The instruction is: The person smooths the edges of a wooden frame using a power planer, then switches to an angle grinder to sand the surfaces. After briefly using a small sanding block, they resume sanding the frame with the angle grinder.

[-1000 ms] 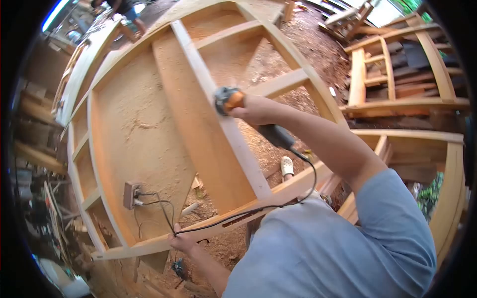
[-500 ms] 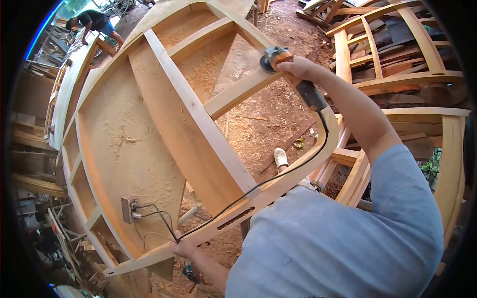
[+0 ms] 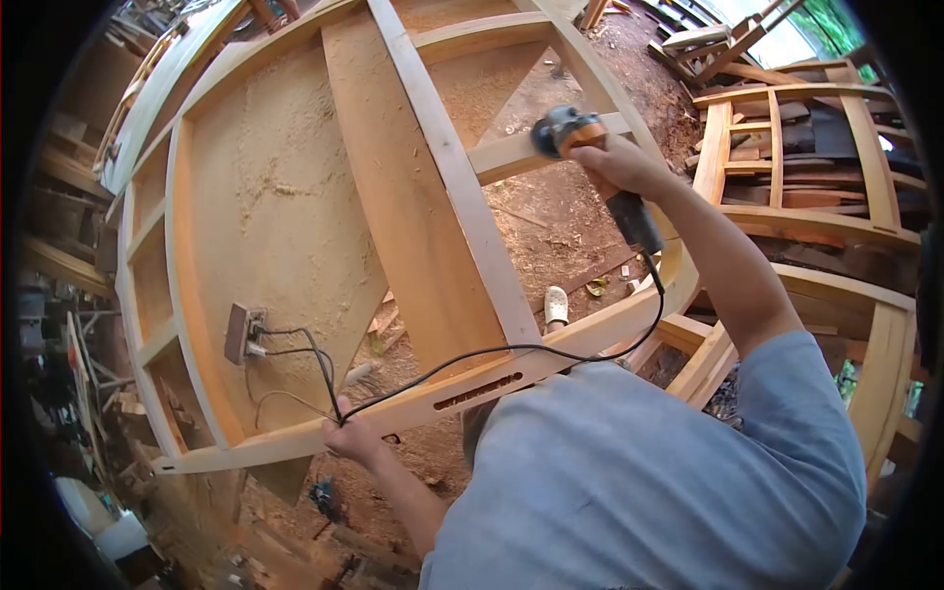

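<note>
My right hand [image 3: 624, 165] is closed round an orange and black angle grinder [image 3: 588, 147], whose disc sits over a crosspiece of a large wooden frame [image 3: 472, 211]. A black cord [image 3: 442, 366] runs from the grinder's end along the near rail to my left hand [image 3: 354, 437]. That hand is closed at the near rail's edge with the cord at its fingers; whether it grips rail, cord or both is hard to tell. The cord goes on to a small socket box [image 3: 239, 334] on the sawdust-covered panel [image 3: 285, 236].
Other wooden frames [image 3: 777, 147] stand at the right, with stacked boards behind them. Another curved panel [image 3: 162, 93] lies at the upper left. A white clog [image 3: 557, 307] shows beneath the frame. Scraps and tools litter the ground at the lower left.
The view has shifted, and the frame appears lower and further right. My right hand has lifted or moved the grinder slightly off the outer rail's joint. The person at the upper left is out of view.
</note>
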### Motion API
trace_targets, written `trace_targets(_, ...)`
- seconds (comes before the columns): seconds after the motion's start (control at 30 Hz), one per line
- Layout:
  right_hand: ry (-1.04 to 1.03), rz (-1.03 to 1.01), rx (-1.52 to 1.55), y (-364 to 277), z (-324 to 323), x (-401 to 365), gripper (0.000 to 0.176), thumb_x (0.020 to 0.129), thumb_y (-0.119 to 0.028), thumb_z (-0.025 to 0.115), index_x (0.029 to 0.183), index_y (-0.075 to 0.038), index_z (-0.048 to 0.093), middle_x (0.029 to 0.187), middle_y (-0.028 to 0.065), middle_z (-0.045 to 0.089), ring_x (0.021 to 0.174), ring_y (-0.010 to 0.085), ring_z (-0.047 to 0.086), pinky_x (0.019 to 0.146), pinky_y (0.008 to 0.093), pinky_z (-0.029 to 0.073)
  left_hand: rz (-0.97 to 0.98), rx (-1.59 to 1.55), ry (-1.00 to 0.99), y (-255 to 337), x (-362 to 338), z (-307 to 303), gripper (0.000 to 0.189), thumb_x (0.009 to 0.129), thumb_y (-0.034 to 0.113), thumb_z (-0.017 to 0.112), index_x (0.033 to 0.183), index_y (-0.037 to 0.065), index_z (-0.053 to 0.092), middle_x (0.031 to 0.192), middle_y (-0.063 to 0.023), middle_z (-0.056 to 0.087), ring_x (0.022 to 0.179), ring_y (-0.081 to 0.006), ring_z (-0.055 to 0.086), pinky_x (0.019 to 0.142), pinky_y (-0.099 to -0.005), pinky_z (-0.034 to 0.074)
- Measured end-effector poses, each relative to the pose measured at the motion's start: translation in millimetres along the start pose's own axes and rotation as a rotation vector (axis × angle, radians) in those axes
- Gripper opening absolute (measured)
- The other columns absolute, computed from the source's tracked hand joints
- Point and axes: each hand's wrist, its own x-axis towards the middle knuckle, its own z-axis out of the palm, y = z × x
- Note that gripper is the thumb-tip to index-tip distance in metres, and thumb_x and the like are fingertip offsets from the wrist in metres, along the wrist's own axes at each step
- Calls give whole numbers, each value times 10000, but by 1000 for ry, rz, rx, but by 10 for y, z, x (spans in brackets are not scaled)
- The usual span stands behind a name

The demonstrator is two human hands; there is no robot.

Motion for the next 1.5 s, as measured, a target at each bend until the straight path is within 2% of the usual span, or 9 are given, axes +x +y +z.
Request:
trace_targets(0.1,-157,-141,-138,-363,435,212,335,914,-346,650,1032,-32,657,808,18,616,709,123,581,649,294,473,-52,-270,41,-223,98,-8,286,870,175,750,742,-43,616,640,-89,596,596,-173,558,544,-354,462)
trace_targets(0.23,-196,-186,-246,-849,757,458,493,873,-479,641,1010,-7,678,860,84,669,778,191,628,713,340,487,-381,-940,-165,-344,177,-428,401,963,214,650,629,150,439,551,53,377,493,-72,345,463,-268,290)
trace_targets(0.27,-247,-155,-211,-968,792,421,537,846,-529,638,992,-14,689,884,119,687,822,225,643,754,364,489,-458,-965,-8,-110,105,-441,473,1008,234,583,618,196,318,546,73,265,476,-67,242,465,-262,215)
trace_targets(0.5,-246,-297,-176,-638,770,-344,483,873,-485,651,1056,-38,662,820,66,651,744,183,629,708,342,492,-232,-887,-25,-335,167,-937,446,1008,201,582,643,178,326,530,62,284,467,-71,248,470,-264,227)
trace_targets(0.63,-399,-24,-145,-681,735,-1213,445,876,-323,676,1221,-68,556,833,80,642,725,165,634,668,346,525,-155,-780,-24,-235,201,-974,444,1001,146,588,639,163,330,513,59,267,452,-63,249,469,-246,224)
trace_targets(0.77,-369,127,-206,-332,830,-1674,485,856,-308,681,1238,-46,538,868,146,661,814,244,675,734,372,525,-97,-796,-149,-427,390,-1083,434,984,114,609,646,159,341,511,56,296,446,-65,279,458,-242,224)
trace_targets(0.87,-358,-50,-194,-273,855,-2034,508,856,-312,679,1233,-9,522,980,218,664,948,354,659,849,422,497,-38,-776,-229,-482,440,-1092,387,963,82,633,664,151,398,523,59,364,461,-52,324,454,-236,229)
trace_targets(1.0,-459,-1,-137,-146,917,-2349,554,845,-300,684,1274,-5,498,1043,227,660,1011,351,648,883,417,489,-11,-653,-276,-606,495,-1102,297,951,62,643,713,132,480,583,57,450,490,-26,357,447,-241,235)
trace_targets(1.5,-403,-300,-380,-721,579,-439,428,837,-384,675,1115,-59,655,887,156,694,827,282,679,777,377,520,-139,-322,-4,-567,-166,-465,188,981,162,636,845,47,575,675,-18,570,490,-93,445,439,-259,343)
